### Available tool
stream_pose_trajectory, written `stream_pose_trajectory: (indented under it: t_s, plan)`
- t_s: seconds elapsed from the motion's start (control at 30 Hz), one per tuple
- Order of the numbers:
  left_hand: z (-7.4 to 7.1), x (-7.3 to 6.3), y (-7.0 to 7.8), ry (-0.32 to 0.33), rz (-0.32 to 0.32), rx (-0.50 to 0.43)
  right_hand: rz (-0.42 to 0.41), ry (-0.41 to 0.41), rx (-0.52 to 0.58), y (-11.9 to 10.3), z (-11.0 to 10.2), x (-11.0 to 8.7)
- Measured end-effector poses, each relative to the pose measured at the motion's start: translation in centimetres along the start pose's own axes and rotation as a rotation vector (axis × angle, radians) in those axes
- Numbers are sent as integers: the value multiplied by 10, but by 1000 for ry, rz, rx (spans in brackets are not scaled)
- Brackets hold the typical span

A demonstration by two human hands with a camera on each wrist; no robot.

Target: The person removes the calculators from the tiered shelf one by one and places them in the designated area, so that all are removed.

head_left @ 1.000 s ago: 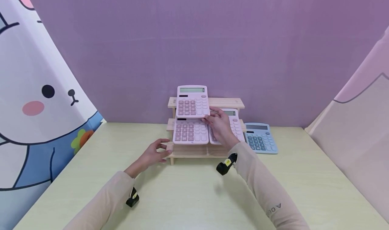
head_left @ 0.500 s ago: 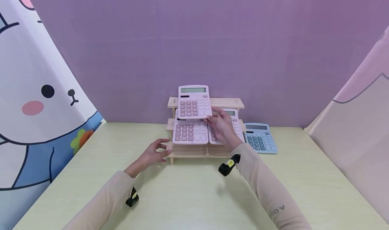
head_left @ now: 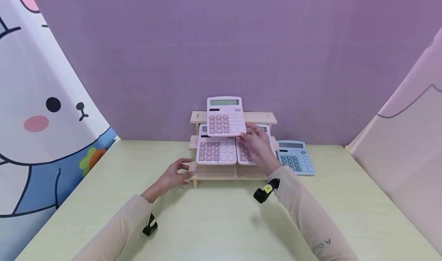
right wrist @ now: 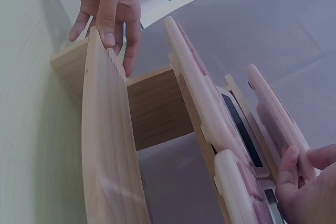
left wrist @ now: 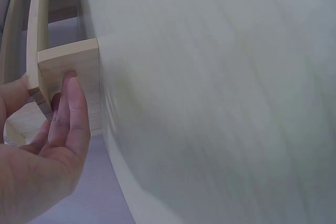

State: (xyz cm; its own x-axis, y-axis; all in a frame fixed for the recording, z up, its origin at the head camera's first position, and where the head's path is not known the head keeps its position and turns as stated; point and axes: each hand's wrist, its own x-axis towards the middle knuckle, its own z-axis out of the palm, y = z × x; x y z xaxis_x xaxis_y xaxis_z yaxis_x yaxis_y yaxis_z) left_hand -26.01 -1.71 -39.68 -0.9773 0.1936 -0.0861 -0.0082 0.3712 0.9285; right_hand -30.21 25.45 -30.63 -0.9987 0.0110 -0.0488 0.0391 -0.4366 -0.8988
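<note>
Uppermost pale-pink rectangular plastic calculator [head_left: 226, 117] extended up-left from right hand [head_left: 257, 144], near-right corner pinched, long axis pointing away; left hand [head_left: 172, 175] gripped tiered pale-wood rack [head_left: 215, 171].

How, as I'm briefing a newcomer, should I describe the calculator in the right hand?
Find the three-tier wooden rack before the purple backdrop. In front of its upper tier, the right hand pinches a pink calculator by its lower right corner. Two pink neighbours rest on the rack; only this one is held.

Btm-L calc [head_left: 216, 152] pt hidden behind top calc [head_left: 226, 117]; btm-R calc [head_left: 243, 154] behind R fingers [head_left: 254, 128].
</note>
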Motion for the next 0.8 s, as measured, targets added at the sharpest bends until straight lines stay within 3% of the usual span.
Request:
stream_pose_trajectory:
  t_s: [0.23, 0.8]
  plan:
    - [1, 0, -1, -4, 29, 4, -6, 2, 26, -3, -10, -4]
    - [1, 0, 1, 3, 8, 12, 10, -4, 73, -14, -41, -8]
